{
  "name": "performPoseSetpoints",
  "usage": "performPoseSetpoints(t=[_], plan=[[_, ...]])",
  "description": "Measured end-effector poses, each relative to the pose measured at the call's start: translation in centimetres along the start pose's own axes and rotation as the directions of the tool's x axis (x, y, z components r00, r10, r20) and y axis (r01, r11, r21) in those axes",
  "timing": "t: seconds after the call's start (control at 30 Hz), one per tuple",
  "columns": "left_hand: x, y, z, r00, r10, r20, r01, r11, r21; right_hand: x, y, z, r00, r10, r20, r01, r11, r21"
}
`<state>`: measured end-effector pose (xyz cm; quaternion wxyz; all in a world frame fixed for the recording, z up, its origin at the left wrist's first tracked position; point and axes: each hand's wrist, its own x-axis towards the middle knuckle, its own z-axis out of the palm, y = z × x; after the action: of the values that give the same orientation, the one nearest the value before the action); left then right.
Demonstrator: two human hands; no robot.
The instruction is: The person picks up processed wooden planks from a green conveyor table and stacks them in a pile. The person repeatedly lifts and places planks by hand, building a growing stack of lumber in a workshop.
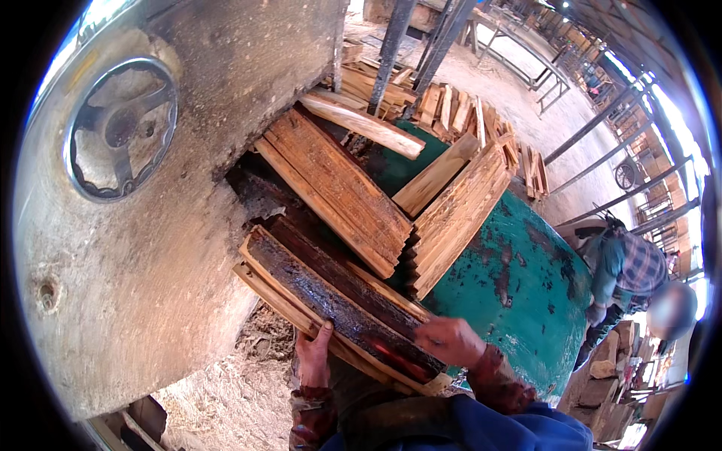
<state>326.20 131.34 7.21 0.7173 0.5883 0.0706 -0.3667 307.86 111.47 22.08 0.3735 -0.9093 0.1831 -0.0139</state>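
A bark-covered wooden slab [331, 293] lies slantwise in front of me, its hollow face dark and wet-looking. My left hand [312, 359] grips the near edge of this wood, thumb on top; its other fingers are hidden below. Over the slab's right end, my right hand [451, 340] has its fingers curled together, slightly blurred. Whatever they may hold cannot be made out. Just beyond lies a broad split board [335, 188], and a rough-faced board [459, 218] leans at an angle to its right.
On the left stands a large worn machine panel with a handwheel [120, 128]. A green metal surface [504, 286] with dark stains extends to the right. Stacked wood pieces [459, 109] lie beyond it, among metal posts [391, 56]. Another person [628, 263] bends over at the right.
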Motion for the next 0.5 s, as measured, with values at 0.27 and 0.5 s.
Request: performPoseSetpoints(t=[0.27,0.5], plan=[[0.0,0.2,-0.5,1.000,-0.022,-0.019,0.023,0.996,0.085,14.3,5.2,-3.3,0.920,-0.100,-0.379,0.073,0.994,-0.085],[0.2,0.5,-0.1,1.000,0.018,0.008,-0.019,0.998,0.064,27.7,13.7,-2.6,0.923,0.116,-0.367,-0.143,0.989,-0.047]])
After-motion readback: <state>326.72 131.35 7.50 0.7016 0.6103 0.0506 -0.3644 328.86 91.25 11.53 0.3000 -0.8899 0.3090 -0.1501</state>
